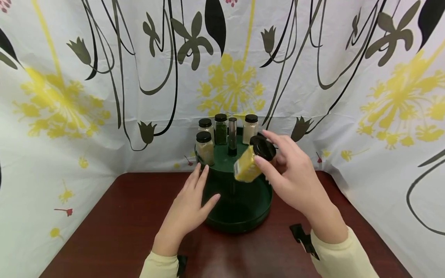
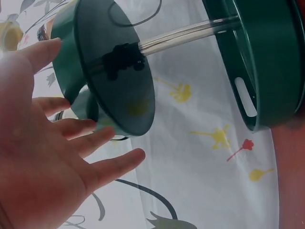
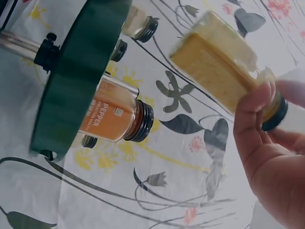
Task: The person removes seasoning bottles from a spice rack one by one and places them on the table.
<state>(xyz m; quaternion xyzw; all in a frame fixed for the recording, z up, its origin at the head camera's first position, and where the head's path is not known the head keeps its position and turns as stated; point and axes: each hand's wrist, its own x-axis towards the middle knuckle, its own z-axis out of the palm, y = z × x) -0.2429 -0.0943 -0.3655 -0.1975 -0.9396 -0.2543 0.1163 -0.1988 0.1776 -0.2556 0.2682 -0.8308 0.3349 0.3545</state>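
My right hand (image 1: 299,183) holds a spice jar of yellow powder (image 1: 245,166) by its black lid, thumb on one side and fingers on the other. The jar hangs tilted above the front right of a green two-tier rack's upper tray (image 1: 222,164). In the right wrist view, the powder slopes inside the clear jar (image 3: 214,62). With fingers spread, my left hand (image 1: 187,208) is at the front left of that tray. The left wrist view has its fingertips beside the upper tray's wall (image 2: 66,62).
Around the upper tray's central post (image 1: 232,135) stand several black-lidded jars, including one of green flakes (image 1: 220,131) and pale ones (image 1: 205,150). An orange pepper jar (image 3: 112,112) shows in the right wrist view. The lower tray (image 1: 240,224) rests on a dark red table (image 1: 114,227). Patterned cloth (image 1: 139,77) surrounds it.
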